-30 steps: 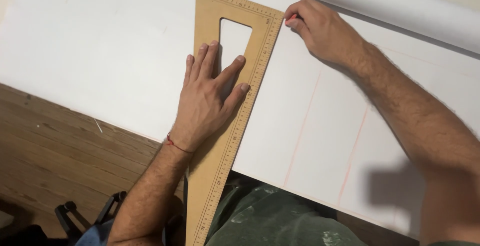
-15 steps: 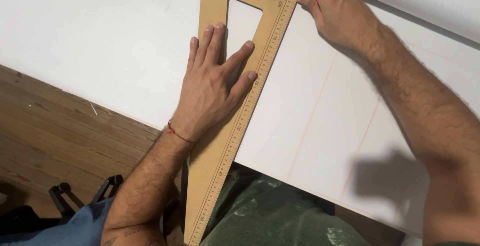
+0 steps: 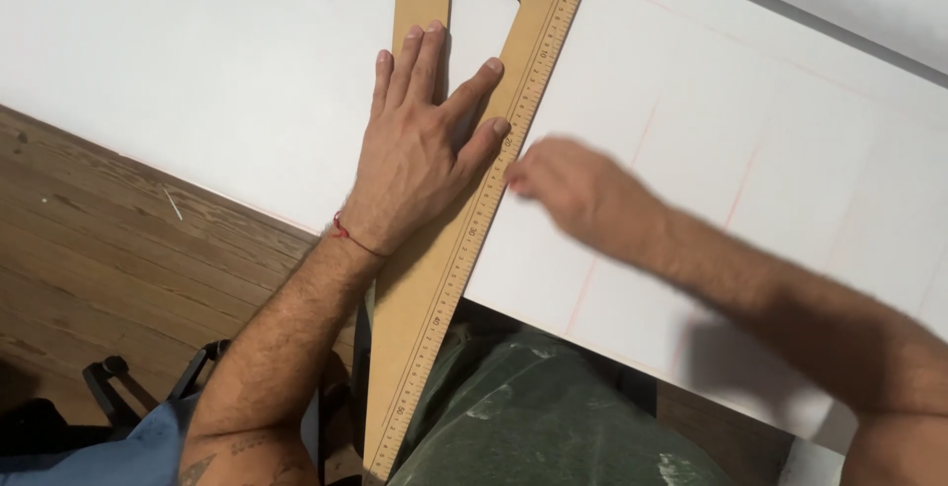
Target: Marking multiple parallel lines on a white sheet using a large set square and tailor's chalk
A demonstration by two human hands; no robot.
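fingers of the left hand (image 3: pixel 420 155) lie spread, pressing the wooden triangle ruler (image 3: pixel 464 239) onto the white sheet (image 3: pixel 247 81); the blurred right hand (image 3: pixel 578 195) sits beside the ruler's edge, its fingers' state unclear.

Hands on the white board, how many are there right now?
2. The left hand lies flat, pressing the wooden triangle ruler onto the white board. The right hand, blurred, is at the ruler's scaled edge, just right of it.

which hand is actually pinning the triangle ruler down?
The left hand, the one with the red wrist string: it lies flat, fingers spread, on the wooden set square. The blurred right hand sits beside the ruler's graduated edge, over the white sheet.
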